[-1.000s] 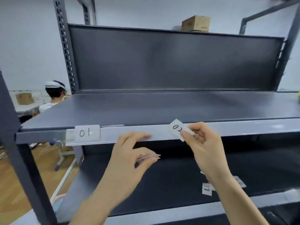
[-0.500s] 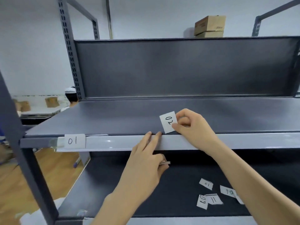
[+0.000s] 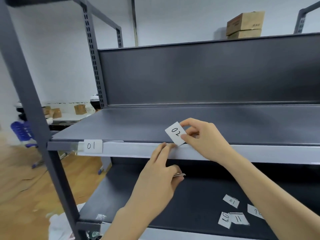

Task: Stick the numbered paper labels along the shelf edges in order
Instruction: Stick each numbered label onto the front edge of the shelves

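The shelf's front edge is touched near its middle by two straight fingers of the left hand, while the right hand pinches label 02, tilted, just above the edge. Label 01 sits at the left end. The left thumb clamps a thin strip — likely tape. Level 02 with 01 before pressing.

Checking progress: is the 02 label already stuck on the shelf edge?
No, the right hand pinches the 02 label tilted, mostly above the shelf edge.
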